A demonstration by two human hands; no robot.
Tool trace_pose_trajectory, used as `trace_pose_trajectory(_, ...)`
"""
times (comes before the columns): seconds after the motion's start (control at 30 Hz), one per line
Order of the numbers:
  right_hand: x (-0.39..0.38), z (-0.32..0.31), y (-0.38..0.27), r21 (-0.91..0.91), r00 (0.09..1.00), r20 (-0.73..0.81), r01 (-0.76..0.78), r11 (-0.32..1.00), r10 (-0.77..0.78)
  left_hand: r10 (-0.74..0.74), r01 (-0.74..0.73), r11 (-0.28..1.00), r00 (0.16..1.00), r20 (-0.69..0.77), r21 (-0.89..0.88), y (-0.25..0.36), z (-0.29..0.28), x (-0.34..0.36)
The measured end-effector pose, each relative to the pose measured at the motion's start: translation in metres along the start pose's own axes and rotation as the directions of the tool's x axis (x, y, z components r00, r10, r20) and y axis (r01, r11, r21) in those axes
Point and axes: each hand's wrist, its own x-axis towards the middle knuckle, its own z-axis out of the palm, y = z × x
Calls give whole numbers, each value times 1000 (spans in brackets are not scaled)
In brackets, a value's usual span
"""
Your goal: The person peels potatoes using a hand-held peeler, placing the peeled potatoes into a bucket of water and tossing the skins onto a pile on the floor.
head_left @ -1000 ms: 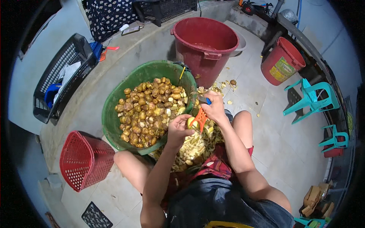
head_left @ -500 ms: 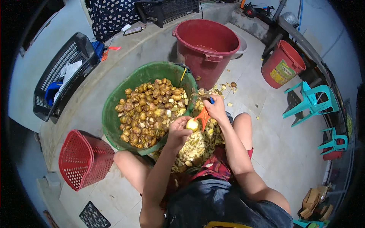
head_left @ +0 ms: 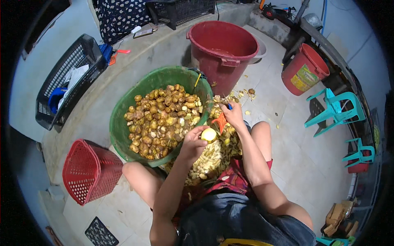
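My left hand (head_left: 193, 143) grips a partly peeled, pale yellow potato (head_left: 208, 135) over a heap of peelings (head_left: 205, 162) between my legs. Just right of it, my right hand (head_left: 233, 114) is closed on the blue handle of a peeler (head_left: 219, 123); its orange head points down and left, a little apart from the potato's pale face. Beside both hands at the left, a large green tub (head_left: 119, 123) holds many brown potatoes (head_left: 158, 117), with some pale pieces among them.
A tall red bin (head_left: 205, 37) stands behind the tub, a smaller red bucket (head_left: 293, 78) right of it. Teal chairs (head_left: 344, 106) line the right. A red perforated basket (head_left: 82, 172) is near my left knee, a black crate (head_left: 49, 102) on the ledge (head_left: 123, 53), cardboard (head_left: 334, 217) at lower right.
The potato in my left hand has turned to show more of its pale side. The peeler has drawn slightly up and away from it to the right.
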Motion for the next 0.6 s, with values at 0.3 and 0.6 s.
trace_pose_trajectory(0.3,-4,3,-7,-25,997,-43,64,998,-65,-13,13,998,1000,-10,-67,7,8,-2)
trace_pose_trajectory(0.6,-10,2,-20,-78,941,-109,314,946,-321,50,-47,998,997,-51,45,2,-2,1)
